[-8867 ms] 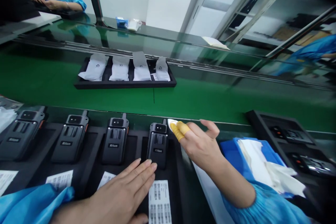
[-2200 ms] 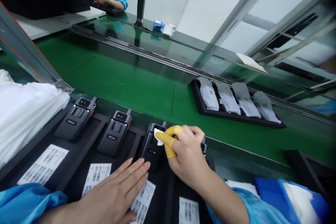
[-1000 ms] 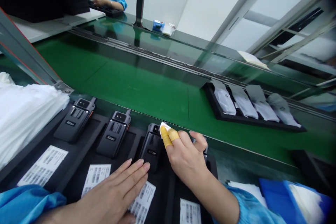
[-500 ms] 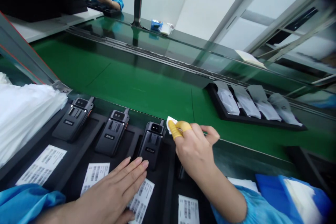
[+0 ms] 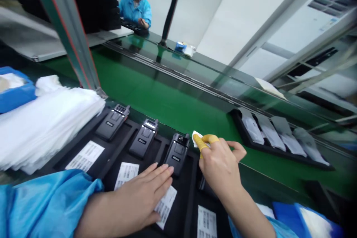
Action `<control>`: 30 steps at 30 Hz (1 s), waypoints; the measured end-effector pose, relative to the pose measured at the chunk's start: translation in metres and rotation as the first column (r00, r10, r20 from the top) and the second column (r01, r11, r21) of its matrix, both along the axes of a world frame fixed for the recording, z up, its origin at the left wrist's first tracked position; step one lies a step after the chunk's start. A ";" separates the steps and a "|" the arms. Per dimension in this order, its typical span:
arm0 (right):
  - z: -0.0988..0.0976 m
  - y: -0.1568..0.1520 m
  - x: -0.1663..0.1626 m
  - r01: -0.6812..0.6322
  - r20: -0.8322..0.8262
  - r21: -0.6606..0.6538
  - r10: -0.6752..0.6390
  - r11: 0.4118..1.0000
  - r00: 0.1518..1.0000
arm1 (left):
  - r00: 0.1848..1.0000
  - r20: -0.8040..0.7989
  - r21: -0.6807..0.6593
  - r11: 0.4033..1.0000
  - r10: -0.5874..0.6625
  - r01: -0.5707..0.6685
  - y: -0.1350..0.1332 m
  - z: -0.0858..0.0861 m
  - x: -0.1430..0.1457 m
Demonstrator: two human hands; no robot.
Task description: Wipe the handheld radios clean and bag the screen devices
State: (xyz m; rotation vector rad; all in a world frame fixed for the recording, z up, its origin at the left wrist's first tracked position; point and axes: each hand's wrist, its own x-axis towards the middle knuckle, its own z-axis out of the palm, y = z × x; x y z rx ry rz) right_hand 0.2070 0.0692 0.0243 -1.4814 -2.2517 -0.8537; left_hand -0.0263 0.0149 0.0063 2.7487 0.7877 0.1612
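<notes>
My left hand (image 5: 145,197) lies flat with its fingers stretched out, fingertips against the lower end of a black handheld radio (image 5: 176,156). Its palm is over a white barcode label (image 5: 169,204) and partly hides it. My right hand (image 5: 221,161), with yellow finger cots on two fingers, pinches a small white wipe (image 5: 196,137) just beyond that radio's top right. Two more radios, one in the middle (image 5: 142,141) and one at the left (image 5: 113,123), rest back-up in the black tray (image 5: 110,163). Beneath my right wrist, another radio (image 5: 206,186) is mostly hidden.
White sleeves (image 5: 50,122) are piled at the left beside a metal post (image 5: 69,26). Across the green belt (image 5: 134,93) sits a tray (image 5: 267,147) of bagged items. Blue packaging (image 5: 287,212) lies at lower right. A co-worker in blue (image 5: 136,11) sits at the far side.
My view has swung left and up, so the tray and both hands appear shifted right. Relative to the radios, my hands stay nearly where they were, the wipe still pinched.
</notes>
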 end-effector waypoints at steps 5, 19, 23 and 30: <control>-0.002 0.003 -0.036 -0.108 -0.023 0.005 0.108 0.994 0.994 | 0.991 -0.070 0.068 0.992 0.116 -0.111 -0.004 0.015 -0.038; -0.024 0.057 -0.099 -0.445 0.016 -0.056 0.447 0.894 0.895 | 0.970 -0.105 -0.070 0.971 0.220 -0.228 0.013 -0.015 -0.064; -0.025 0.057 -0.089 -0.416 0.020 -0.057 0.418 0.907 0.908 | 0.971 -0.093 -0.076 0.971 0.221 -0.228 0.013 -0.018 -0.064; -0.027 0.057 -0.095 -0.450 -0.008 -0.066 0.451 0.890 0.893 | 0.970 -0.096 -0.061 0.971 0.223 -0.229 0.014 -0.022 -0.062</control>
